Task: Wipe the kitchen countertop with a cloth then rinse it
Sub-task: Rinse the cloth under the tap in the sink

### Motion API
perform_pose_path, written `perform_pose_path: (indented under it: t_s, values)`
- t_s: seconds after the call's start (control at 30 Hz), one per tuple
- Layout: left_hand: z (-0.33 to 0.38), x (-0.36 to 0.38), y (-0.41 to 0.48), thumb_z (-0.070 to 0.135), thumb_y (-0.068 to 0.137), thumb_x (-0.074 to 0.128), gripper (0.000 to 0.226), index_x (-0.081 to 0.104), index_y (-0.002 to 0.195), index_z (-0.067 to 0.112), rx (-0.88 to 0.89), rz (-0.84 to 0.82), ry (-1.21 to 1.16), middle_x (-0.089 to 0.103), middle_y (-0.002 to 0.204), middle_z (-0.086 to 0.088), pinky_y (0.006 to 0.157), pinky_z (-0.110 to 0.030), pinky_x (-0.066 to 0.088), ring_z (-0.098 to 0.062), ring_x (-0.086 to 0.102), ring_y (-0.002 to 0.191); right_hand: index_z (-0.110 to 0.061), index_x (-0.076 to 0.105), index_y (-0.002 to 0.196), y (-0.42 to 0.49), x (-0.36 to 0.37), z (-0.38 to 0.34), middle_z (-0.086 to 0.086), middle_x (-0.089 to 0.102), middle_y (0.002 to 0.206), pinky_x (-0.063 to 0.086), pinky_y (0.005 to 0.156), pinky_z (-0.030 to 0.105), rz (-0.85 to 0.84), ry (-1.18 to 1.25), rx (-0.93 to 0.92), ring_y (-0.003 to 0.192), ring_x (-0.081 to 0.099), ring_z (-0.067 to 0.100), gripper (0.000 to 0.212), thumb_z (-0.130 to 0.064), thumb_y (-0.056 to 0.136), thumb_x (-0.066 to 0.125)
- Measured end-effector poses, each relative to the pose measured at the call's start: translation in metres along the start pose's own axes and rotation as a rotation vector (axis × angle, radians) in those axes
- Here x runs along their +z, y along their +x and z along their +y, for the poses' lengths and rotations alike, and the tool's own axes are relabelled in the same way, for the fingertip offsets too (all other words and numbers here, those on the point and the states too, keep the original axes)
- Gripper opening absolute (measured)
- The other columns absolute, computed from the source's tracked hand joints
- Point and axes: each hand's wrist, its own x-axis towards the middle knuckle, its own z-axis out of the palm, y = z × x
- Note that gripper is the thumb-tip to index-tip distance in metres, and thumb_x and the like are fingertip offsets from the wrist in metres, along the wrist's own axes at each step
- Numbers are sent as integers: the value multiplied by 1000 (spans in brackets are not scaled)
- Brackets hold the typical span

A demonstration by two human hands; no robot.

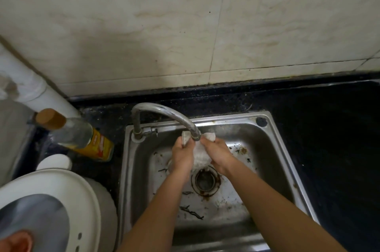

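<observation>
Both hands, left hand and right hand, fingers gripping wet cloth under faucet, over sink holding debris; bottle label unreadable.

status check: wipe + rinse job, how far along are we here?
Done, probably: the cloth is off the countertop, so wiping looks over, though the dark surface shows no proof. In hand: left hand and right hand both grip the cloth under the faucet spout, over the sink. Left: finishing the rinse; running water is not clearly visible.
</observation>
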Motion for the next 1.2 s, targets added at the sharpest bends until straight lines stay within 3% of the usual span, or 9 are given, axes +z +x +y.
perform_pose_path:
  t_s: [0.13,0.23,0.4,0.57,0.73,0.83,1.0,1.1,1.2]
  values:
    - [2,6,2,24,95,52,9,59,91,28,-1,29,-27,69,99,-3,90,-44,52,-22,66,92,-4,43,137,4,4,-4,7,57,127,43,94,31,76,-112,12,114,55,20,67,-56,94,44]
    - [-1,4,5,39,93,54,21,62,106,24,-24,58,-60,68,107,-4,92,-46,51,-24,65,98,-3,44,135,1,6,-8,3,57,115,38,87,26,37,-172,18,106,54,17,62,-53,99,34]
    - [1,-7,2,53,92,46,43,63,111,18,-31,109,-77,66,109,-2,95,-43,49,-24,62,103,-6,65,114,-1,1,-3,11,74,99,53,92,44,-105,-89,31,96,70,27,30,-25,92,61]
    - [0,-17,2,51,94,45,47,62,116,14,-40,91,-97,67,108,-5,94,-44,50,-25,64,101,-6,67,111,-4,-1,0,14,72,104,49,96,52,-230,-77,35,101,68,32,30,-20,85,70]
    - [-3,-17,2,40,98,44,33,62,110,15,-42,88,-72,68,102,-10,91,-47,51,-27,65,94,-8,65,110,-5,13,-4,8,73,97,57,76,32,-95,-190,16,85,71,20,25,-27,96,56]
    - [-3,-16,-2,35,98,45,31,61,115,14,-49,64,-100,68,103,-8,93,-47,50,-27,65,97,-12,60,113,-8,19,-14,3,58,82,44,59,23,-8,-408,4,63,52,11,35,-34,103,34]
    - [3,-15,-6,38,99,43,40,53,129,14,-72,34,-98,57,124,-1,103,-40,41,-25,52,120,-9,50,130,-12,20,-23,6,57,87,48,70,29,28,-460,39,71,54,17,50,-44,103,27]
    - [3,-16,1,44,97,44,41,56,124,16,-99,59,-145,64,118,-7,98,-46,47,-29,61,108,-7,60,117,-14,13,-18,11,69,94,53,90,40,-94,-365,48,90,67,27,30,-25,103,39]
    - [-2,-18,10,47,96,43,40,59,116,16,-114,55,-174,68,105,-11,90,-48,52,-30,66,95,-7,67,99,-17,3,-13,9,73,90,54,89,44,-277,-217,2,86,68,23,19,-20,98,52]
